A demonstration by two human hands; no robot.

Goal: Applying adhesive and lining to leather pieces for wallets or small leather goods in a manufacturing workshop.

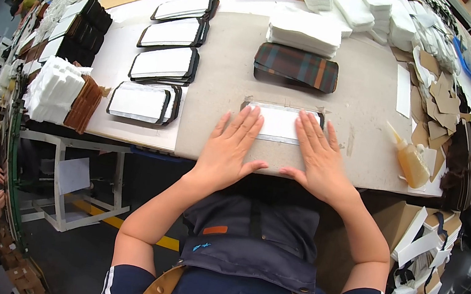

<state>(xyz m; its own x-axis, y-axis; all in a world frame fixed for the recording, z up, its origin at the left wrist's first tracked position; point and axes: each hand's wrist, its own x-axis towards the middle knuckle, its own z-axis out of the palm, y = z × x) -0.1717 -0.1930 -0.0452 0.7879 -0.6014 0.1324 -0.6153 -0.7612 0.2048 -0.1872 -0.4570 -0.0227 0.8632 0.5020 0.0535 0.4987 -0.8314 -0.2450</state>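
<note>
both forearms enter from the lower part of the frame and converge toward the centre. the left hand lies flat, palm down, fingers extended and slightly spread, thumb pointing inward toward the other hand. the right hand mirrors it, palm down with fingers extended and thumb turned inward. neither hand grasps anything: both are open and pressed flat, their fingertips resting on the near edge of a white rectangular panel with a dark border, which lies at the centre of the frame on the grey work surface.

just above the panel, a stack of plaid fabric pieces sits apart from it, and above that a stack of white pieces. at centre left, four stacks of dark-edged white panels run in a column toward the upper left. an amber squeeze bottle lies tilted to the right of the right hand, near but not touching it. brown cut pieces are scattered in the upper right.
</note>
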